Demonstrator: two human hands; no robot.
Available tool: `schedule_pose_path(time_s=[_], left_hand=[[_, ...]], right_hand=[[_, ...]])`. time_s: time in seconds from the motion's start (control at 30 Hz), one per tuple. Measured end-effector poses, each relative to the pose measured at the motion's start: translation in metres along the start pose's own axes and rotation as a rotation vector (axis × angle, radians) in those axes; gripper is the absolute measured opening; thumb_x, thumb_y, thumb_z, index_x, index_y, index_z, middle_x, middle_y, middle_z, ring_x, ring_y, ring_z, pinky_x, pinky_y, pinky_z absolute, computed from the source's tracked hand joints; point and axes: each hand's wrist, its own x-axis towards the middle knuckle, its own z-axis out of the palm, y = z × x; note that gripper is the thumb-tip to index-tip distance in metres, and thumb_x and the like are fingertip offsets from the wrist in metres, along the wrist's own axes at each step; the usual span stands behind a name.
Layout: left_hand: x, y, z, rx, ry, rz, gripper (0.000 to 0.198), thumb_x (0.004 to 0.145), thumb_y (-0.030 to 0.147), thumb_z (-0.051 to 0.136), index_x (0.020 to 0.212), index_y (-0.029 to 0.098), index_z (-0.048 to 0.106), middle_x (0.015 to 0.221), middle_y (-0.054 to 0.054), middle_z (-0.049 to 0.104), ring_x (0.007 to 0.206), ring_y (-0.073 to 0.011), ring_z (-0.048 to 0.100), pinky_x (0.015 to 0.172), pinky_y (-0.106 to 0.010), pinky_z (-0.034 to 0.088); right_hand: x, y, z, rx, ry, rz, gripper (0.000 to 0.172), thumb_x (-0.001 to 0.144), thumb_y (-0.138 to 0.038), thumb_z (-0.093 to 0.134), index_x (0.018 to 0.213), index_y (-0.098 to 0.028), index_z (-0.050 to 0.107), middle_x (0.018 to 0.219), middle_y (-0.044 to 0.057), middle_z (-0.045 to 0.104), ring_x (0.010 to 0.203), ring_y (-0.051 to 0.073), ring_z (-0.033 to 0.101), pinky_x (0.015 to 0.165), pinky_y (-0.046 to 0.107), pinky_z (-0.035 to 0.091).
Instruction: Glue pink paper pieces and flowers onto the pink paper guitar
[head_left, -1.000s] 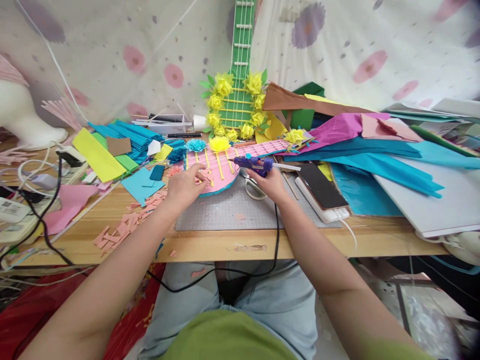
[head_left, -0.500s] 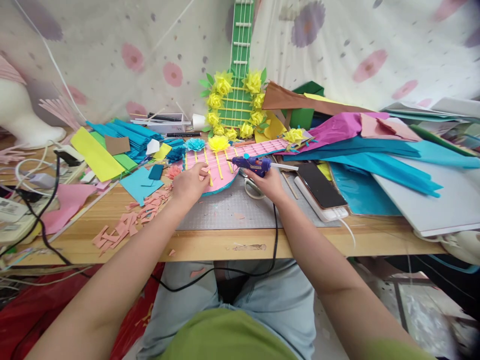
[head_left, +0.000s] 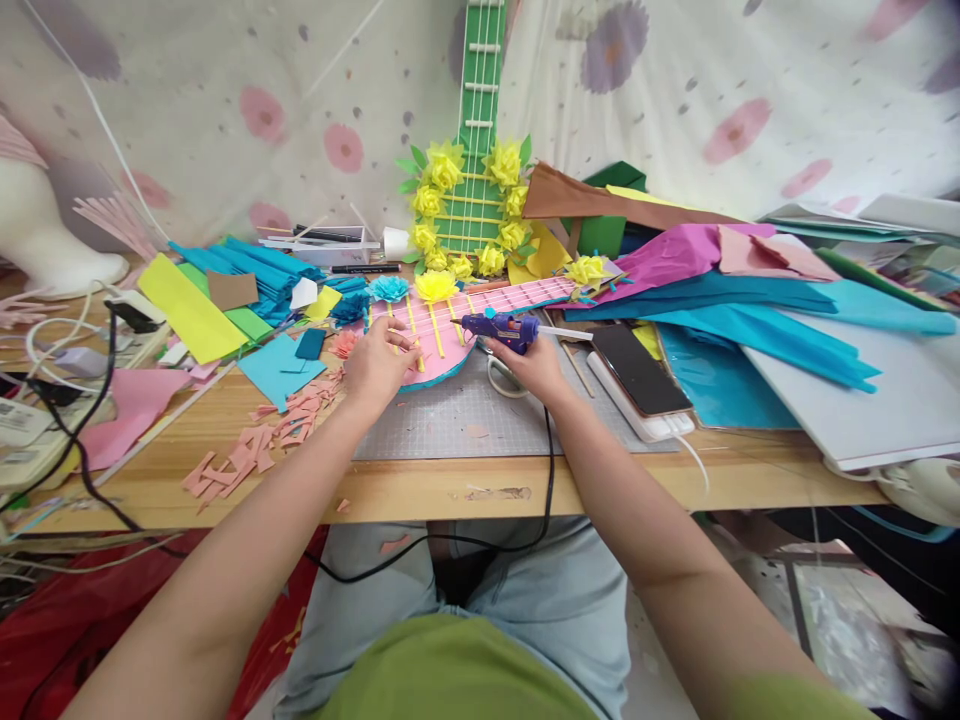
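A pink paper guitar (head_left: pixel 480 305) with yellow strips and paper flowers lies across the grey cutting mat (head_left: pixel 480 415). My left hand (head_left: pixel 377 365) rests on the guitar's rounded body, fingers curled and pinching a small pink paper piece against it. My right hand (head_left: pixel 529 368) grips a blue hot glue gun (head_left: pixel 501 327), nozzle pointing left over the guitar body. Its black cord (head_left: pixel 551 470) drops off the table edge toward my lap.
A green paper guitar (head_left: pixel 471 190) with yellow flowers leans on the wall behind. Pink paper scraps (head_left: pixel 255 440) lie at the left, a phone (head_left: pixel 637 372) and scissors (head_left: pixel 502 375) at the right. Coloured paper sheets (head_left: pixel 750 300) pile at the right, cables (head_left: pixel 75 400) at the left.
My left hand has slid slightly up and right onto the guitar body. The glue gun has shifted a little left and away from me.
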Motion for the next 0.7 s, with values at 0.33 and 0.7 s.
schedule_pose_path(time_s=[0.33,0.7], left_hand=[[-0.006,0.009,-0.005,-0.018,-0.094,-0.072,0.038,0.069,0.026,0.070,0.106,0.023,0.062,0.086,-0.001,0.075,0.080,-0.0181,0.069,0.068,-0.029,0.046],[-0.008,0.005,-0.004,0.003,-0.102,-0.117,0.040,0.073,0.024,0.067,0.113,0.022,0.064,0.091,-0.004,0.075,0.088,-0.0214,0.068,0.071,-0.029,0.046]], right_hand=[[-0.003,-0.033,0.021,0.573,-0.154,0.208,0.039,0.069,-0.053,0.068,0.085,-0.021,0.053,0.091,0.006,0.067,0.081,0.019,0.068,0.061,0.027,0.054],[0.002,-0.057,0.076,0.547,-0.199,0.305,0.026,0.080,-0.028,0.064,0.100,-0.022,0.047,0.084,0.001,0.063,0.072,0.017,0.071,0.058,0.029,0.059]])
